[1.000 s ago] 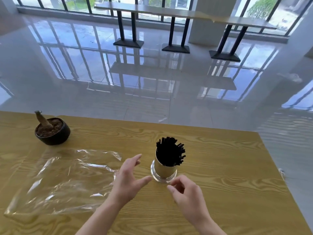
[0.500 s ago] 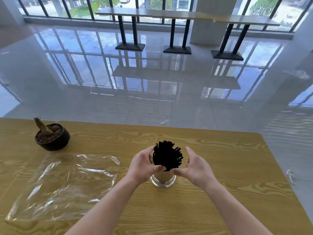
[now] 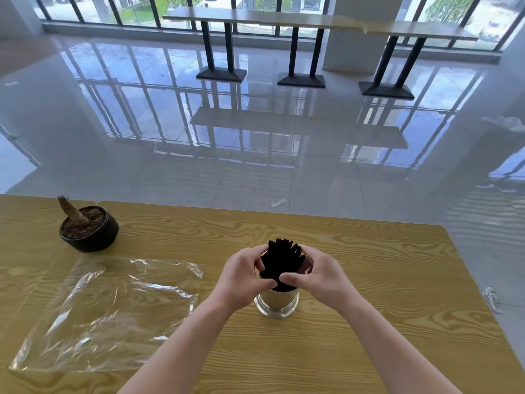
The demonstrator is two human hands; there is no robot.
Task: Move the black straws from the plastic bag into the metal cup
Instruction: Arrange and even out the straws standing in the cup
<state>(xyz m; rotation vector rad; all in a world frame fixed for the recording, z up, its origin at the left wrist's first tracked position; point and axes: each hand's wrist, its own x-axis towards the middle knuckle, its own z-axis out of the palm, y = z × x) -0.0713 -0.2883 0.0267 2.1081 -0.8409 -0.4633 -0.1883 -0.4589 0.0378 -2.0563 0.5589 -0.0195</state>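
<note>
Beside flat plastic bag (image 3: 113,308) on surface (image 3: 369,280), grips black straws (image 3: 279,260) standing in metal cup (image 3: 277,304) with curled left hand (image 3: 241,275) and right hand (image 3: 321,273), and may tip it by squeezing unevenly.

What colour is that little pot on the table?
The pot is black with brown soil inside, seen in the head view.

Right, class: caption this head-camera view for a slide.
Left hand and right hand grip the black straws standing in the metal cup on a wooden table, plastic bag flat beside.
</note>
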